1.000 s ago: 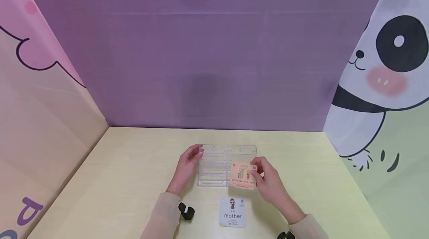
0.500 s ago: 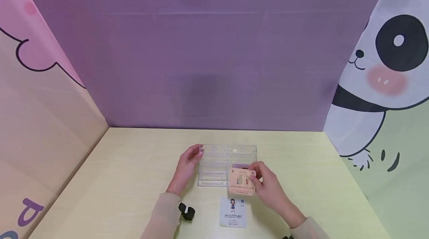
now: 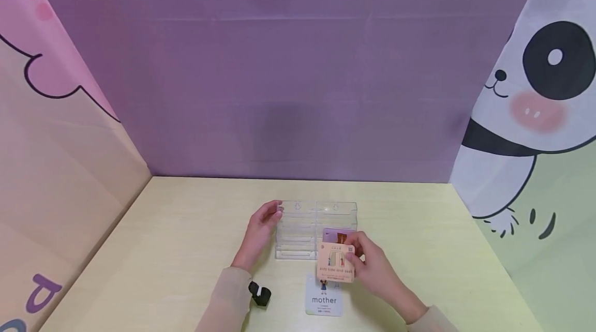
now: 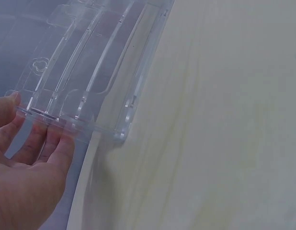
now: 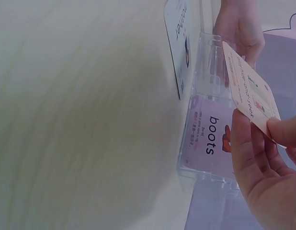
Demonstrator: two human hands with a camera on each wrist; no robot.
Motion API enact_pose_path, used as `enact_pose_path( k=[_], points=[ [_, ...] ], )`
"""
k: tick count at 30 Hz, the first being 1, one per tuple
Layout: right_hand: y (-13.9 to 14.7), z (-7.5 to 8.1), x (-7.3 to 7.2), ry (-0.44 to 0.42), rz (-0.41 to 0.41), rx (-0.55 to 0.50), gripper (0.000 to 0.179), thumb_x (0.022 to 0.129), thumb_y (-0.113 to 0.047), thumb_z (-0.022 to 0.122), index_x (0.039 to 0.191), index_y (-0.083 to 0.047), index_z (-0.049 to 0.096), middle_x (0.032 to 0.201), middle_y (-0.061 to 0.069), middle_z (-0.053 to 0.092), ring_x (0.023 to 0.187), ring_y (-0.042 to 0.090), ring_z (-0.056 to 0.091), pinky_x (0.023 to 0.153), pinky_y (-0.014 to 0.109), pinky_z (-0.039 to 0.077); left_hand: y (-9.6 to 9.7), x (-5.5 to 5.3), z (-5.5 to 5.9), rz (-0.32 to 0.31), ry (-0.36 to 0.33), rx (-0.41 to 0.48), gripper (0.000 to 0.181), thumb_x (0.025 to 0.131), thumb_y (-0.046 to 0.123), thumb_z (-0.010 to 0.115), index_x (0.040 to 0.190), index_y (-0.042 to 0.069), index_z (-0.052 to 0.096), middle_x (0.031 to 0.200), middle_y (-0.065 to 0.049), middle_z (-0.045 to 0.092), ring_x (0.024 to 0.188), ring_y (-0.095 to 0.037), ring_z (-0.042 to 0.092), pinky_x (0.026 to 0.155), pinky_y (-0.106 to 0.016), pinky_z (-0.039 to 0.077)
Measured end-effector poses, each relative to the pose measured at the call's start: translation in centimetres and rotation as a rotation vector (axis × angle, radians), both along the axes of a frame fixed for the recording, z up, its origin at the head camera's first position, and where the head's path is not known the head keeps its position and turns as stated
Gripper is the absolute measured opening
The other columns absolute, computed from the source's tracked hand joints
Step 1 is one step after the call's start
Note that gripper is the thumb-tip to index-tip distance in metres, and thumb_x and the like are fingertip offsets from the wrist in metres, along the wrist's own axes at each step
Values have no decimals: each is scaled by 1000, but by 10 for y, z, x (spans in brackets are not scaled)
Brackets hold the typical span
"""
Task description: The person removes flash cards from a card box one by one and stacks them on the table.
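Observation:
A clear plastic card rack with stepped pockets stands on the table. My left hand grips its left side, thumb on one face and fingers on the other in the left wrist view. My right hand pinches a peach "play hide-and-seek" card by its right edge, in front of the rack. A purple "boots" card sits in the rack's lower right pocket. In the head view the peach card covers much of it. A pale "mother" card lies nearer me, its top overlapped by the peach card.
The light wooden table reaches back to a purple wall. Side panels carry a pink cartoon figure and a panda. A small black device sits at my left wrist.
My right hand has moved the peach card toward me and down from the rack. This uncovers the purple card's top and overlaps the mother card. The left hand keeps its place.

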State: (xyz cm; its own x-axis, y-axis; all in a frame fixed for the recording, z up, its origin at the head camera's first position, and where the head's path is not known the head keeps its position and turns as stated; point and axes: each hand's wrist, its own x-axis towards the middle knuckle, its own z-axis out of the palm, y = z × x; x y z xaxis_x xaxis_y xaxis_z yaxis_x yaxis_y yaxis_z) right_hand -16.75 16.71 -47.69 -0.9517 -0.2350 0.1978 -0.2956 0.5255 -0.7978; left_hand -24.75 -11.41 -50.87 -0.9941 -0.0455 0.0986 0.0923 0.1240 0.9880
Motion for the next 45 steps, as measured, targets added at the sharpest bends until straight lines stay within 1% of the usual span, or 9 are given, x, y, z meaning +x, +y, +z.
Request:
enact_pose_path(
  k=[8, 16, 19, 24, 27, 31, 40, 45],
  points=[
    [-1, -2, 4, -21, 77, -42, 24, 94, 9, 64, 107, -9, 56, 85, -1, 57, 77, 12, 55, 60, 25, 53, 0, -1, -1, -4, 12, 1, 36, 103, 10, 60, 139, 7, 60, 129, -13, 63, 122, -28, 56, 109, -46, 41],
    [-2, -4, 9, -85, 155, -85, 24, 94, 10, 63, 108, -7, 54, 87, 4, 58, 77, 15, 57, 55, 30, 57, 0, -2, -3, -4, 8, 6, 36, 103, 10, 60, 139, 8, 60, 128, -12, 63, 121, -28, 56, 109, -45, 41],
    [-3, -4, 11, -96, 163, -76, 23, 94, 10, 62, 108, -7, 54, 87, 4, 58, 77, 15, 57, 55, 30, 57, 0, -1, -2, -5, 6, 10, 36, 103, 10, 60, 139, 9, 60, 128, -12, 63, 121, -27, 56, 108, -45, 41],
    [-2, -6, 14, -99, 160, -25, 24, 93, 9, 64, 106, -9, 54, 86, 0, 57, 77, 13, 55, 58, 27, 55, 0, -1, -1, -6, 0, 15, 36, 103, 10, 60, 139, 8, 60, 128, -12, 63, 121, -27, 56, 108, -44, 41],
    [-2, -7, 15, -83, 165, -18, 24, 93, 8, 66, 106, -9, 54, 85, -1, 56, 77, 11, 54, 61, 25, 52, 0, -1, 0, -7, 0, 6, 36, 103, 11, 60, 139, 9, 60, 129, -13, 63, 122, -28, 55, 109, -45, 41],
    [-3, -6, 17, -81, 177, -31, 23, 94, 7, 66, 106, -8, 54, 85, 0, 55, 77, 11, 53, 62, 24, 50, -1, -1, 0, -10, 1, 5, 37, 103, 11, 60, 140, 9, 59, 130, -13, 62, 123, -28, 55, 110, -46, 41],
    [-7, -7, 20, -122, 216, -13, 23, 95, 7, 63, 107, -9, 52, 87, 0, 55, 78, 12, 54, 61, 25, 54, -1, -2, -3, -10, 4, 6, 37, 103, 11, 60, 140, 7, 59, 131, -13, 62, 124, -28, 55, 110, -46, 41],
    [-9, -8, 22, -162, 240, -38, 21, 96, 7, 62, 107, -8, 51, 88, 3, 56, 79, 13, 55, 57, 28, 57, -1, -1, -2, -16, 0, 11, 38, 103, 12, 60, 141, 8, 58, 132, -13, 61, 125, -28, 54, 111, -46, 40]
  ],
)
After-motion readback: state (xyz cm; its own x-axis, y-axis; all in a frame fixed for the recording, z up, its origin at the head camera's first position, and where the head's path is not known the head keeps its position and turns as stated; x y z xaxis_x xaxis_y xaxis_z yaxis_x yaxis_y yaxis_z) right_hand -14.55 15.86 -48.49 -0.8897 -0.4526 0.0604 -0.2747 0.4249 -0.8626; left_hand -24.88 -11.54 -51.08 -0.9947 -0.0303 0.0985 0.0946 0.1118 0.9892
